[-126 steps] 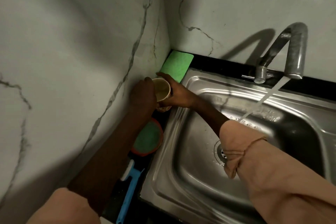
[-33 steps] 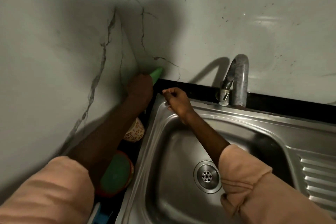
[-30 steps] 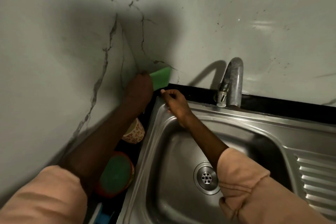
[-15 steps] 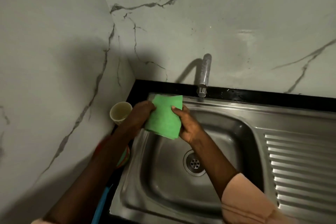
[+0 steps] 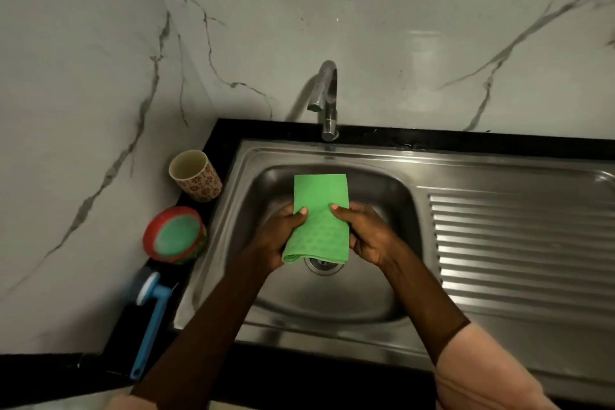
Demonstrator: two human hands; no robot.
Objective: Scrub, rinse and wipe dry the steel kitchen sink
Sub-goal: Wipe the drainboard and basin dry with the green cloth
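Two hands, the left hand (image 5: 279, 240) and right hand (image 5: 369, 236), grip a folded green cloth (image 5: 319, 220) with curled fingers above the steel sink (image 5: 332, 303) basin's drain (image 5: 323, 264).

Left hand (image 5: 283, 236): fingers curled round the left edge of the green cloth (image 5: 319, 216), thumb pressed on its upper face.
Right hand (image 5: 369, 236): mirrors the left on the cloth's right edge, thumb on top.
Forearms: both bare, converging from the lower frame.
Sleeves: pink, pushed up.
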